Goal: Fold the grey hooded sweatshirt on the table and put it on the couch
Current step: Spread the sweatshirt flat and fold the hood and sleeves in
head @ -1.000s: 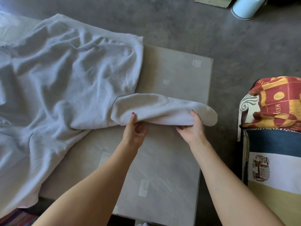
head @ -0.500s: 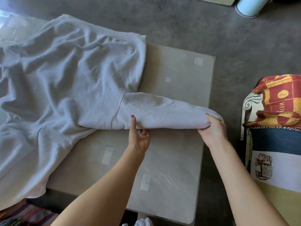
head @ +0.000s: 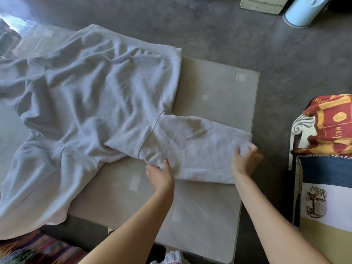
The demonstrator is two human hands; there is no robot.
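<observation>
Grey hooded sweatshirt (head: 91, 111), unfolded: sleeve (head: 194, 149) stretched between left hand (head: 160, 176) pinching near shoulder seam and right hand (head: 245, 159) gripping cuff end, apparently flattening it for folding.

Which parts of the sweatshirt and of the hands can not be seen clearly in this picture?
- Sweatshirt, head view: its left part runs past the picture's left edge, so the hood and the other sleeve are not clear.
- Sleeve: its cuff end is covered by the right hand.
- Left hand: its fingers are tucked under the sleeve, so the grip is hidden.
- Right hand: motion-blurred, so its grip is unclear.
</observation>
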